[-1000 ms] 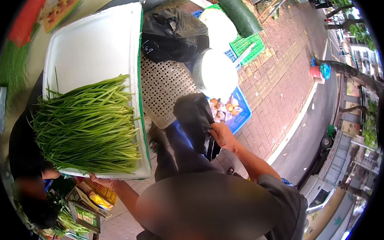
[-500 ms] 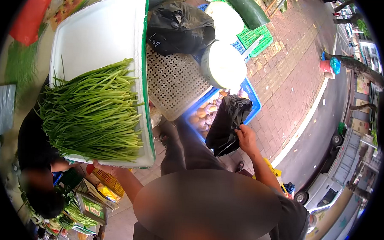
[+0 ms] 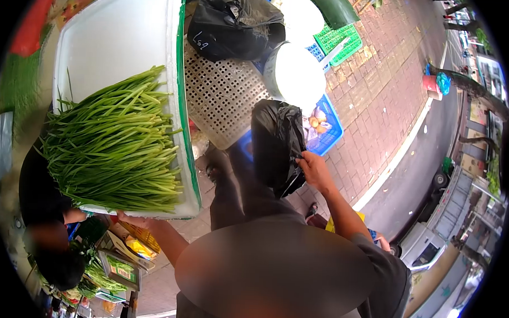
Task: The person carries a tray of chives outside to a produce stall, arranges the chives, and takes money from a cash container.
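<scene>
Pinched in my right hand (image 3: 317, 170) is the edge of a black plastic bag (image 3: 274, 143), which hangs over part of a blue basket (image 3: 328, 140) of shallots or onions. My left hand (image 3: 137, 220) is at the near edge of a white foam tray (image 3: 121, 28); its fingers are mostly hidden under the rim. Long green stalks (image 3: 115, 146) lie in the near half of that tray. Another person's hand (image 3: 76, 215) touches the same edge farther left.
Beyond the tray stand a perforated crate (image 3: 220, 96), a filled black bag (image 3: 236, 26), a bright white tub (image 3: 295, 73) and a green basket (image 3: 345, 44). A person in black (image 3: 38, 174) is at the left. Vegetable crates (image 3: 119, 266) are at lower left.
The black bag in my right hand swung right over the basket, then back left and slightly up. My left hand stays at the tray's edge. Another hand now shows behind my right arm.
</scene>
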Demonstrator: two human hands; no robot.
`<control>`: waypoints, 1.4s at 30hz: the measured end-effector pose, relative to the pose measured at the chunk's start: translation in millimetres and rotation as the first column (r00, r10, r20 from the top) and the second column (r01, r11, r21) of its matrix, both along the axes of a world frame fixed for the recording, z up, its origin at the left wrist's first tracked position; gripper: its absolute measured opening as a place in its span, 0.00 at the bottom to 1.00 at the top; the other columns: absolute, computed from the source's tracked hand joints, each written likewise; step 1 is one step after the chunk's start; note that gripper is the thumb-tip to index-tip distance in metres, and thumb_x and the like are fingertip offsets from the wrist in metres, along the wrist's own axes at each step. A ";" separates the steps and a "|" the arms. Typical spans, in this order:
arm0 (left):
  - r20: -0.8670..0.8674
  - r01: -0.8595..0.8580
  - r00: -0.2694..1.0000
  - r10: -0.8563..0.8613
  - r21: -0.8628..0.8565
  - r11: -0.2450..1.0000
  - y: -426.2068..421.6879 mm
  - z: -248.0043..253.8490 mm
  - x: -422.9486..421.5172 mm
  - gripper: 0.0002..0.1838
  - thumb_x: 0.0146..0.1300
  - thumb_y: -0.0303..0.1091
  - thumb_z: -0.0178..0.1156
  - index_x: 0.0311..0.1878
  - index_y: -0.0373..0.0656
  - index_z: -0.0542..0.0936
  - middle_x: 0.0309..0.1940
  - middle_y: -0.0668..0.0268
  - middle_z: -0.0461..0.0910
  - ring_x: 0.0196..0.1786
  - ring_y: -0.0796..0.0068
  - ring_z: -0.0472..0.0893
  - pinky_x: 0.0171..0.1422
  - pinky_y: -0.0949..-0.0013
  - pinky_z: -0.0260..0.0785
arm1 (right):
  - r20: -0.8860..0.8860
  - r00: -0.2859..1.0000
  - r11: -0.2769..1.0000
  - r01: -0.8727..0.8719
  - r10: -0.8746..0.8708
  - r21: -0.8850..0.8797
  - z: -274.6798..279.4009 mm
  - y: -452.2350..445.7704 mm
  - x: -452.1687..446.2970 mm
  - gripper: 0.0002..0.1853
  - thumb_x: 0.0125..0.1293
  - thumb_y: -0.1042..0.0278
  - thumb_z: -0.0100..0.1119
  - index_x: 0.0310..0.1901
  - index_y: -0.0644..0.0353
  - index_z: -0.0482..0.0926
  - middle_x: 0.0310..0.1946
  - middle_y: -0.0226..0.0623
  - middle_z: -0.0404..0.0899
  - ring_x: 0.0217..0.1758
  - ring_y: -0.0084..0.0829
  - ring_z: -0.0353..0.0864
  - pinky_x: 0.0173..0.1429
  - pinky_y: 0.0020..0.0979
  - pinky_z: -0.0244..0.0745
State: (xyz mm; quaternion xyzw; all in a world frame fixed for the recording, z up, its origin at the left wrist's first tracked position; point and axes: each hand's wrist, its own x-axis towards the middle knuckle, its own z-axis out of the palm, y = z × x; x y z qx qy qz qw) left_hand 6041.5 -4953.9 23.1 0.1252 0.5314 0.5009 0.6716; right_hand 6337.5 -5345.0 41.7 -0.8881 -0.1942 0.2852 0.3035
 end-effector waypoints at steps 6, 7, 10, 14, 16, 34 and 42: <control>-0.037 0.094 0.995 -0.093 0.028 0.995 -1.1 7.0 1.3 0.33 0.58 0.58 0.56 0.59 0.43 0.73 0.57 0.60 0.73 0.57 0.58 0.73 0.56 0.52 0.68 | -0.042 0.996 0.991 -0.079 0.075 -0.110 -10.1 -12.5 -20.7 0.07 0.64 0.69 0.58 0.35 0.65 0.77 0.30 0.51 0.77 0.36 0.54 0.78 0.39 0.44 0.71; 0.032 0.100 0.994 -0.101 0.007 0.995 -3.3 11.5 6.2 0.33 0.58 0.58 0.55 0.59 0.43 0.74 0.57 0.60 0.73 0.56 0.59 0.73 0.56 0.53 0.68 | -0.080 0.994 0.982 -0.089 0.077 -0.166 -11.0 -16.4 -23.5 0.07 0.64 0.69 0.59 0.36 0.64 0.78 0.31 0.50 0.78 0.38 0.54 0.78 0.41 0.45 0.72; -0.051 0.022 0.998 -0.025 -0.047 0.999 -7.0 30.7 23.5 0.32 0.58 0.57 0.55 0.58 0.43 0.75 0.56 0.60 0.74 0.56 0.60 0.74 0.56 0.53 0.68 | -0.025 0.995 0.967 -0.097 0.094 -0.237 -39.6 -44.8 -39.0 0.08 0.65 0.66 0.57 0.36 0.63 0.79 0.33 0.50 0.80 0.40 0.54 0.79 0.44 0.47 0.72; 0.118 0.091 0.989 -0.091 0.003 0.996 12.3 -16.4 -24.2 0.32 0.58 0.56 0.56 0.58 0.41 0.76 0.55 0.60 0.76 0.55 0.60 0.75 0.57 0.53 0.69 | -0.017 0.994 0.938 -0.104 0.105 -0.329 -66.0 -74.8 -55.2 0.09 0.65 0.67 0.56 0.38 0.64 0.80 0.33 0.54 0.79 0.41 0.55 0.79 0.44 0.47 0.73; -0.045 0.120 0.992 -0.118 0.038 0.992 8.8 3.7 -5.3 0.32 0.58 0.56 0.56 0.58 0.41 0.76 0.54 0.60 0.76 0.54 0.60 0.76 0.57 0.54 0.70 | 0.015 0.993 0.940 -0.107 0.118 -0.324 -84.4 -87.9 -65.1 0.09 0.66 0.66 0.55 0.37 0.63 0.80 0.33 0.52 0.80 0.41 0.55 0.79 0.45 0.48 0.73; 0.196 0.144 0.970 -0.142 0.002 0.990 11.9 -21.8 -40.3 0.30 0.56 0.53 0.60 0.56 0.43 0.76 0.53 0.62 0.77 0.50 0.60 0.76 0.52 0.52 0.71 | -0.312 0.950 0.970 -0.070 -0.006 -0.232 -159.5 26.2 -110.2 0.20 0.69 0.56 0.53 0.52 0.65 0.80 0.45 0.55 0.82 0.51 0.51 0.82 0.55 0.45 0.76; 0.302 0.103 0.949 -0.086 -0.042 0.994 -32.9 -69.7 -6.7 0.33 0.50 0.51 0.62 0.59 0.45 0.75 0.53 0.63 0.78 0.53 0.58 0.77 0.54 0.52 0.74 | -0.763 0.646 0.685 0.559 -0.007 0.467 -29.4 239.4 -73.2 0.29 0.70 0.62 0.57 0.69 0.64 0.64 0.60 0.45 0.74 0.61 0.33 0.73 0.64 0.31 0.66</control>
